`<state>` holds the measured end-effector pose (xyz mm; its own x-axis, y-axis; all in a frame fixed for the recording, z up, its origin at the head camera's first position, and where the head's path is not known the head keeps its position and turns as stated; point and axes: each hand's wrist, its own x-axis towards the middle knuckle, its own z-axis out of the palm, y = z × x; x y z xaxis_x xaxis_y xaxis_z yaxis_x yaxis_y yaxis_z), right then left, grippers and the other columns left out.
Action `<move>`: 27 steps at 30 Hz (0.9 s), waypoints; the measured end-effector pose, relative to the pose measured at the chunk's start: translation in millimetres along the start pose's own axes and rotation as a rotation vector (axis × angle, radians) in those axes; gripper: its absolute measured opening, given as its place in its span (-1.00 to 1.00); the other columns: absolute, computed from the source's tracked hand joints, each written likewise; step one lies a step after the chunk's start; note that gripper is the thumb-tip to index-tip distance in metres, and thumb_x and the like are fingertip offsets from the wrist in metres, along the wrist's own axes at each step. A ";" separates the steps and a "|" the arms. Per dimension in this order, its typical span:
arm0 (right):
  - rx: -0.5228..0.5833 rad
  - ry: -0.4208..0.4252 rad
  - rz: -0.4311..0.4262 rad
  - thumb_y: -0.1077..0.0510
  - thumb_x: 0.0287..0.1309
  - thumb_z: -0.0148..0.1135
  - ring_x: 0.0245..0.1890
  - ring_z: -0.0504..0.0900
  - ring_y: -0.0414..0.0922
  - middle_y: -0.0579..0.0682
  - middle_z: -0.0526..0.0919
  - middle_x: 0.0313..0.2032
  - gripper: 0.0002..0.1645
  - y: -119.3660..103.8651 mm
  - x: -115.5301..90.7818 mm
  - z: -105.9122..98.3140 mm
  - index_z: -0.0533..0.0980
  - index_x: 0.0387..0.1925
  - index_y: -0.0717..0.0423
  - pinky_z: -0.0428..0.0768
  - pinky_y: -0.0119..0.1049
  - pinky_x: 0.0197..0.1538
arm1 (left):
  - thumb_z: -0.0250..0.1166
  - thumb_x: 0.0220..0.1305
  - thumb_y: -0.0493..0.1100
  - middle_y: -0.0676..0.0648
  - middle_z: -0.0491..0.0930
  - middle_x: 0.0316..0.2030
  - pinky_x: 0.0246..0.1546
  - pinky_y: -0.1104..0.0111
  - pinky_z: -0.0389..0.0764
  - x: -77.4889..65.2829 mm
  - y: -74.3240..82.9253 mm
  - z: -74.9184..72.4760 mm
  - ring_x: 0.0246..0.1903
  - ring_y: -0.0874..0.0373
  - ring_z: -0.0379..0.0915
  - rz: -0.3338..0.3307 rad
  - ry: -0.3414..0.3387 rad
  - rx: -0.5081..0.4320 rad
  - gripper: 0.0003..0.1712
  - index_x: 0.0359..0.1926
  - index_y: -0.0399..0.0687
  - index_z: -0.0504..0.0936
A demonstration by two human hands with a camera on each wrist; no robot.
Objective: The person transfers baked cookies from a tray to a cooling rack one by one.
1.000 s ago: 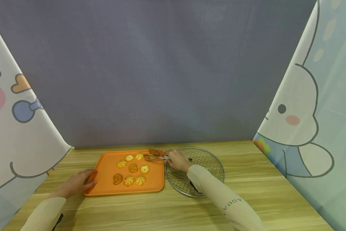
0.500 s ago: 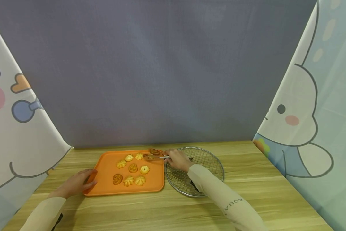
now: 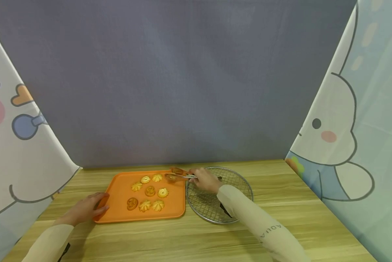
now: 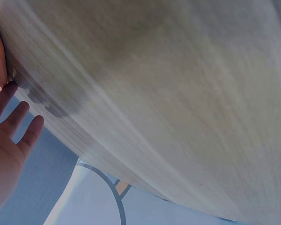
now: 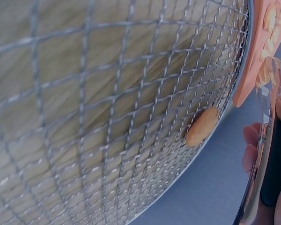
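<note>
With our right hand [image 3: 206, 180] we clamp the tongs [image 5: 274, 161], their tips over the orange tray [image 3: 117, 194] left of it; beneath it lies the wire rack [image 3: 238, 182]. Our left hand [image 3: 86, 209], fingers apart, touches the tray's rim, cookies [image 3: 150, 191] to its right.

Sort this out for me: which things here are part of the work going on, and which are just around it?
Part of the work:
orange tray
cookies on it
tongs
right hand, holding the tongs
left hand, at the tray's left end
round wire rack
oval piece on the rack

Just around it:
wooden table underneath
grey backdrop
cartoon-printed side panels
</note>
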<state>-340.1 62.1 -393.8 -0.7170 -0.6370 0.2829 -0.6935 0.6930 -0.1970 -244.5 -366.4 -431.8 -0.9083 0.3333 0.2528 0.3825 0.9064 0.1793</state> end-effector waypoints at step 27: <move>0.002 -0.008 0.028 0.16 0.14 0.19 -0.20 0.64 -0.01 0.15 0.59 -0.03 -0.56 32.7 -47.3 -29.3 0.45 0.06 0.24 0.60 -0.16 -0.12 | 0.34 0.05 -0.06 -0.35 0.54 -0.09 -0.14 -0.10 0.48 0.7 -5.1 2.0 -0.11 -0.30 0.47 0.030 0.019 -0.006 -0.49 -0.05 -0.33 0.54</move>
<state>-326.8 124.7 -386.1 -0.7368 -0.6200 0.2698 -0.6731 0.7102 -0.2064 -247.4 -370.4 -434.5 -0.8929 0.3558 0.2758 0.4110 0.8943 0.1768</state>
